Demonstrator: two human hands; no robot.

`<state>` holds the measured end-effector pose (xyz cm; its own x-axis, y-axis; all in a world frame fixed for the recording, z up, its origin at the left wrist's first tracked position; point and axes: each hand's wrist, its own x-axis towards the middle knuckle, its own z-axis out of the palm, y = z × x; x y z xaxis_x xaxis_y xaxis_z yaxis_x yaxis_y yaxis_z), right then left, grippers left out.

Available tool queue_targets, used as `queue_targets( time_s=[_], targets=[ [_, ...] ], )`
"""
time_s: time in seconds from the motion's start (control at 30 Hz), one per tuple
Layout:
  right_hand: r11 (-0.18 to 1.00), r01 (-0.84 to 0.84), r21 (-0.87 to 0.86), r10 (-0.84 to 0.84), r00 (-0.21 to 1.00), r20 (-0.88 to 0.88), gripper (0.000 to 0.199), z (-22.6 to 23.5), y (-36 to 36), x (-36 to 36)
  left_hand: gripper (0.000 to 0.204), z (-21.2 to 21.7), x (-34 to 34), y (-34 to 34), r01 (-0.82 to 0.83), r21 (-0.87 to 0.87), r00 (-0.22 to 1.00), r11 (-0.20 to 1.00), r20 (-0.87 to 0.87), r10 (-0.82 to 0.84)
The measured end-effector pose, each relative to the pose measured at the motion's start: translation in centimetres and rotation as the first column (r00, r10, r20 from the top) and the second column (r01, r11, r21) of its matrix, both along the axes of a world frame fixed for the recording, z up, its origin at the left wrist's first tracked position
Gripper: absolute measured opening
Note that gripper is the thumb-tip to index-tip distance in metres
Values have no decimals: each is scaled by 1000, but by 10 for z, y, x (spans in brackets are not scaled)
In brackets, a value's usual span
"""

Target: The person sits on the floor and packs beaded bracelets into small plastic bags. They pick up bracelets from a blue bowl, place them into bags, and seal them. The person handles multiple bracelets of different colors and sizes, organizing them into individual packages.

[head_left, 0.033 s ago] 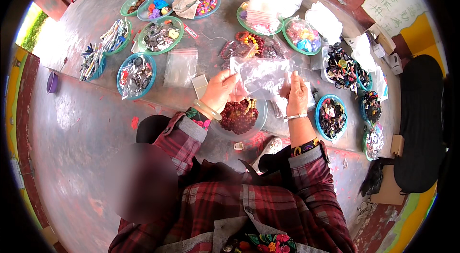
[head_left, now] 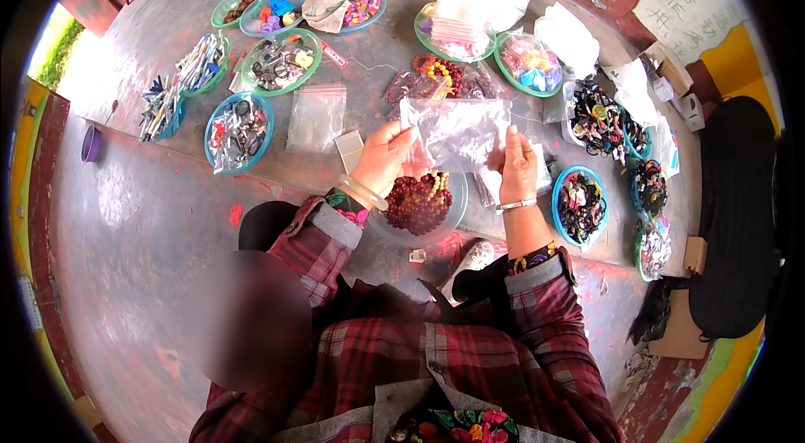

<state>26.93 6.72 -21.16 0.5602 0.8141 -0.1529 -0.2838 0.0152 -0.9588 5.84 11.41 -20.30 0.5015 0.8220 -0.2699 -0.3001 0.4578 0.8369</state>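
Observation:
A clear plastic bag (head_left: 459, 131) is stretched between my two hands, above a clear bowl (head_left: 457, 212) of dark red bead strings (head_left: 417, 207) with some pale yellow beads (head_left: 439, 185). My left hand (head_left: 386, 154) pinches the bag's left edge between thumb and fingers. At the right edge my right hand (head_left: 519, 165) grips it, thumb upward. No contents can be made out inside the bag. Beyond it, orange and dark bead strings (head_left: 440, 70) lie on the raised surface, partly covered by plastic.
Flat clear bags (head_left: 316, 120) lie left of my left hand, near a small open box (head_left: 349, 146). A blue basket (head_left: 579, 204) of dark bands stands at right. Further baskets ring the back, including one with scissors (head_left: 282, 63); pens (head_left: 197, 66) are at far left.
The bag has shifted slightly left and looks flatter and more stretched. My right hand has tilted slightly inward; my left hand is nearly unchanged.

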Motion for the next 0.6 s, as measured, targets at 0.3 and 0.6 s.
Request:
queue_targets(
  time_s=[0.3,0.6],
  targets=[
    [998,22,61,-34,980,196,19,12,-8,-13,18,4,3,-6,-90,84,987,992,-125,100],
    [988,107,114,-144,910,388,19,18,-12,5,20,17,10,-10,-81,144,992,986,-85,94]
  ],
)
